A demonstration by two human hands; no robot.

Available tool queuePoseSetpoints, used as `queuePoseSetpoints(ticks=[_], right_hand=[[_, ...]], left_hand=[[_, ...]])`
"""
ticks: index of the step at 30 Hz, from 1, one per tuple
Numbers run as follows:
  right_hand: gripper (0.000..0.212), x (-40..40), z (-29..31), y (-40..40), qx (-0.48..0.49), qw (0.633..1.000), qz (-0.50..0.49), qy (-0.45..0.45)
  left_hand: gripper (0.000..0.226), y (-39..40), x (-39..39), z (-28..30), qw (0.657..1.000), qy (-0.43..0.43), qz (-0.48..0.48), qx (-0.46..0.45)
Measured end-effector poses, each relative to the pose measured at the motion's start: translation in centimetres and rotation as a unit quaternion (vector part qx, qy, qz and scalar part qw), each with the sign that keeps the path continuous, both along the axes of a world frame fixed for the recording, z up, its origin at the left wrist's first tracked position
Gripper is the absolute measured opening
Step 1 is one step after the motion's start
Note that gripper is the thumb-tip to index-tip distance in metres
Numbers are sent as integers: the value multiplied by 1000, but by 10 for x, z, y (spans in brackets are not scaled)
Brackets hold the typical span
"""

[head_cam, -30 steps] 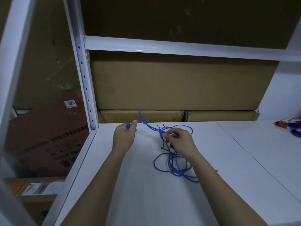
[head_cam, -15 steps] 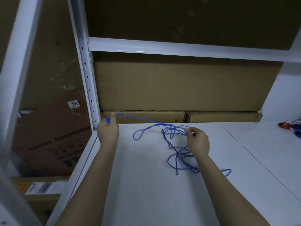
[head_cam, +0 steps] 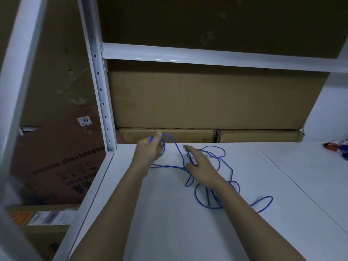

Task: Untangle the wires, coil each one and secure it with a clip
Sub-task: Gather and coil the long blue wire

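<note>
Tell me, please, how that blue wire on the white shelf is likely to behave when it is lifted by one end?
The blue wire is probably floppy: it lies in loose, overlapping loops. It likely weighs little, since the left hand holds a strand up in a pinch. The loops may drag and snag where they cross beside the right hand.

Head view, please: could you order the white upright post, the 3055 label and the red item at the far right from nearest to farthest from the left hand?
From the left hand, which pinches the blue wire:
1. White upright post, just to its left.
2. 3055 label, further left on the brown box.
3. Red item, far right on the shelf.
</note>
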State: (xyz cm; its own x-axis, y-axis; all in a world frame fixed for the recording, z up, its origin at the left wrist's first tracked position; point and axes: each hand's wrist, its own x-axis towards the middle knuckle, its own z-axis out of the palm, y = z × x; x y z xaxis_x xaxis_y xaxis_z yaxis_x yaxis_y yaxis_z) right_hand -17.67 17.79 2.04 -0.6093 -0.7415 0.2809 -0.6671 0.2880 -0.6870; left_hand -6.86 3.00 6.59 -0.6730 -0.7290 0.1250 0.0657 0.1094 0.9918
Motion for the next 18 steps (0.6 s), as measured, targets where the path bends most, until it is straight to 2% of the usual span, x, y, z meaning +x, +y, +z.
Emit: queuePoseSetpoints(ticks=[3,5,7,9,10,12,14,15,17,18], right_hand=[[23,8,-9,-13,37,999,22,-1],[25,11,-17,-15,43,998,21,-30],[20,14,-27,-15,66,997,38,-6],[11,16,-34,-13,81,992,54,78],[13,16,-38,-12,70,989,57,118],[32,15,-42,-11,44,988,56,139],[44,16,-39,-11,36,993,64,96],[47,18,-37,-10,23,996,63,59],[49,20,-30,-4,-48,996,45,-66],[48,20,-25,-1,-82,986,35,-139]], left_hand=[[42,8,3,7,982,45,-136,127],[43,12,4,9,951,108,-192,219],[41,13,0,7,931,183,-191,250],[36,12,-10,0,963,185,-111,161],[33,11,-14,-5,984,154,-53,71],[20,12,-19,-20,989,106,8,-103],[9,12,-22,-36,970,43,-13,-238],[8,11,-24,-41,952,-24,-32,-303],[12,6,-23,-47,890,-176,-66,-415],[15,3,-21,-48,870,-221,-88,-432]])
